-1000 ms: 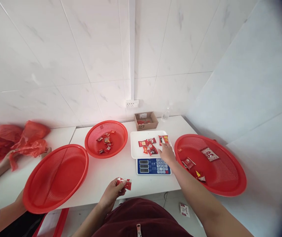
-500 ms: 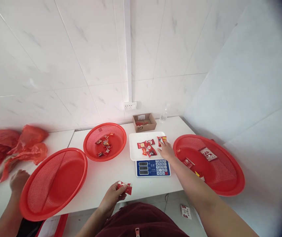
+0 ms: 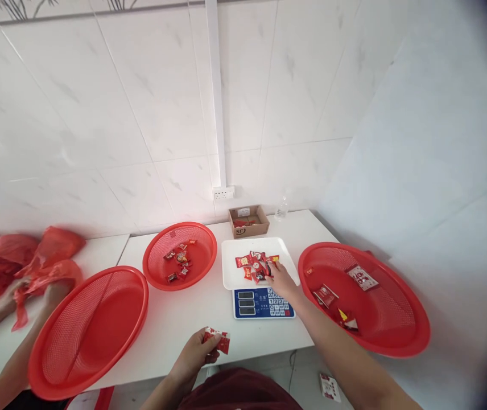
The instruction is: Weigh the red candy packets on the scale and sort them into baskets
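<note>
My left hand [image 3: 196, 354] is closed on a small red and white packet [image 3: 218, 339] near the table's front edge. My right hand [image 3: 281, 280] reaches over the white pan of the scale [image 3: 235, 273] and its fingers touch the pile of red snack packets [image 3: 254, 265] there. Whether the right fingers grip one packet is hidden. The scale's blue keypad panel [image 3: 262, 303] faces me.
A small red basket [image 3: 158, 279] with several candies sits left of the scale. A large red basket [image 3: 397, 341] with a few packets is at the right, another large one [image 3: 90, 330] at the left. A cardboard box [image 3: 248, 221] and a bottle [image 3: 283, 208] stand by the wall. Another person's hands [image 3: 34, 287] handle red bags [image 3: 8, 256]. A packet [image 3: 329, 387] lies on the floor.
My right hand slid left across the scale pan, pushing a packet from the pan's right side into the pile. The other person's hands moved onto the red bags.
</note>
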A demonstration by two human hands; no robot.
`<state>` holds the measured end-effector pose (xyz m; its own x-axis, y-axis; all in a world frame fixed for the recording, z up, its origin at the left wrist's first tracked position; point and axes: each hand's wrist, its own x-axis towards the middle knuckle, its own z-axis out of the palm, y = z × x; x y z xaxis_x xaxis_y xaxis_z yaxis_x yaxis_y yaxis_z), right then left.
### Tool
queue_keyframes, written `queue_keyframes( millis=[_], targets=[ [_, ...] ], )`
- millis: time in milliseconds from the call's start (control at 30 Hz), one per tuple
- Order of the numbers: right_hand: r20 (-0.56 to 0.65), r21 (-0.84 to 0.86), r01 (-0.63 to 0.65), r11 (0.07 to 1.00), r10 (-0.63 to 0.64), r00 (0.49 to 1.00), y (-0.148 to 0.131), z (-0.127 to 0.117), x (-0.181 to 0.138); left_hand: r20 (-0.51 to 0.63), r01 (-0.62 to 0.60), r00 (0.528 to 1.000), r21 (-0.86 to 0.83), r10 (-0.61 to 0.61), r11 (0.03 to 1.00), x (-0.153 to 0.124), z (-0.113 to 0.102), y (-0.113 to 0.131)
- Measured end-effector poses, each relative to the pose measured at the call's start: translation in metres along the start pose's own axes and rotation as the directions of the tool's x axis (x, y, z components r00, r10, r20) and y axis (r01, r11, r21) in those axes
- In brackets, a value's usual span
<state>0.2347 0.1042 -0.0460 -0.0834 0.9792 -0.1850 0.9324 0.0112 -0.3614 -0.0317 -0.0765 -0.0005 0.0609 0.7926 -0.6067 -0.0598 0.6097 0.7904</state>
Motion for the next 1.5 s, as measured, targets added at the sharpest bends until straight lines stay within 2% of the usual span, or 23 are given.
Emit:
queue_keyframes(
  millis=[100, 133, 200, 267, 300, 367, 433, 533, 600, 667, 733, 800, 833, 900, 967, 1000, 1067, 1167, 1300, 1467, 1500],
  targets=[
    [-0.094, 0.178, 0.043, 0.983, -0.027, 0.995, -0.016, -0.007, -0.034, 0.039, -0.006, 0.999, 0.015, 0.005, 1.000, 0.005, 0.008, 0.001],
    [-0.080, 0.260, 0.063, 0.964, -0.043, 0.996, -0.021, -0.010, -0.049, 0.052, -0.016, 0.999, 0.028, 0.014, 0.999, 0.007, 0.012, 0.002],
    [0.058, 0.459, 0.125, 0.880, -0.170, 0.984, -0.032, -0.015, -0.081, 0.084, -0.040, 0.996, 0.065, 0.035, 0.997, 0.011, 0.020, 0.006],
    [0.240, 0.604, 0.150, 0.783, -0.358, 0.902, -0.042, -0.017, -0.112, 0.126, -0.078, 0.990, 0.115, 0.063, 0.990, 0.014, 0.032, 0.012],
    [0.285, 0.646, 0.137, 0.751, -0.404, 0.869, -0.046, -0.017, -0.125, 0.155, -0.105, 0.984, 0.139, 0.083, 0.985, 0.015, 0.039, 0.016],
    [0.313, 0.708, 0.101, 0.699, -0.439, 0.842, -0.051, -0.016, -0.146, 0.232, -0.162, 0.965, 0.172, 0.120, 0.972, 0.017, 0.054, 0.023],
    [0.290, 0.758, 0.065, 0.649, -0.424, 0.858, -0.051, -0.016, -0.159, 0.299, -0.205, 0.944, 0.189, 0.143, 0.960, 0.018, 0.067, 0.029],
    [0.266, 0.791, -0.011, 0.612, -0.328, 0.906, -0.038, -0.017, -0.163, 0.339, -0.213, 0.931, 0.218, 0.131, 0.952, 0.021, 0.081, 0.032],
    [0.263, 0.813, -0.120, 0.570, -0.175, 0.949, -0.021, -0.019, -0.160, 0.325, -0.189, 0.940, 0.241, 0.105, 0.952, 0.023, 0.085, 0.030],
    [0.246, 0.878, -0.242, 0.414, 0.043, 0.968, 0.001, -0.024, -0.156, 0.296, -0.158, 0.952, 0.267, 0.075, 0.951, 0.026, 0.083, 0.026],
    [0.229, 0.947, -0.272, 0.169, 0.240, 0.944, 0.024, -0.031, -0.151, 0.271, -0.135, 0.961, 0.296, 0.052, 0.946, 0.030, 0.077, 0.020],
    [0.231, 0.970, -0.243, -0.005, 0.332, 0.915, 0.043, -0.036, -0.149, 0.226, -0.131, 0.973, 0.339, 0.055, 0.932, 0.035, 0.065, 0.014],
    [0.239, 0.970, -0.242, -0.036, 0.346, 0.907, 0.049, -0.037, -0.148, 0.177, -0.147, 0.981, 0.378, 0.084, 0.914, 0.039, 0.058, 0.011],
    [0.264, 0.961, -0.276, -0.017, 0.350, 0.899, 0.055, -0.036, -0.148, 0.054, -0.217, 0.974, 0.509, 0.221, 0.833, 0.049, 0.038, 0.009],
    [0.314, 0.939, -0.341, 0.035, 0.316, 0.895, 0.051, -0.029, -0.150, -0.036, -0.283, 0.907, 0.684, 0.419, 0.672, 0.061, 0.014, 0.013],
    [0.346, 0.925, -0.376, 0.060, 0.285, 0.894, 0.046, -0.024, -0.152, -0.055, -0.281, 0.869, 0.763, 0.492, 0.582, 0.067, 0.001, 0.017],
    [0.402, 0.896, -0.432, 0.106, 0.219, 0.889, 0.032, -0.015, -0.155, -0.097, -0.187, 0.827, 0.881, 0.554, 0.434, 0.077, -0.025, 0.027],
    [0.430, 0.873, -0.451, 0.185, 0.141, 0.892, 0.012, -0.005, -0.157, -0.180, 0.004, 0.835, 0.947, 0.520, 0.322, 0.087, -0.059, 0.042],
    [0.407, 0.864, -0.426, 0.267, 0.126, 0.905, 0.005, 0.002, -0.153, -0.263, 0.151, 0.867, 0.948, 0.424, 0.279, 0.086, -0.091, 0.049],
    [0.396, 0.859, -0.422, 0.291, 0.147, 0.907, 0.014, 0.008, -0.146, -0.338, 0.249, 0.828, 0.937, 0.447, 0.246, 0.067, -0.123, 0.045],
    [0.393, 0.860, -0.421, 0.289, 0.151, 0.907, 0.015, 0.008, -0.146, -0.373, 0.291, 0.808, 0.926, 0.456, 0.241, 0.063, -0.132, 0.044]
  ],
)
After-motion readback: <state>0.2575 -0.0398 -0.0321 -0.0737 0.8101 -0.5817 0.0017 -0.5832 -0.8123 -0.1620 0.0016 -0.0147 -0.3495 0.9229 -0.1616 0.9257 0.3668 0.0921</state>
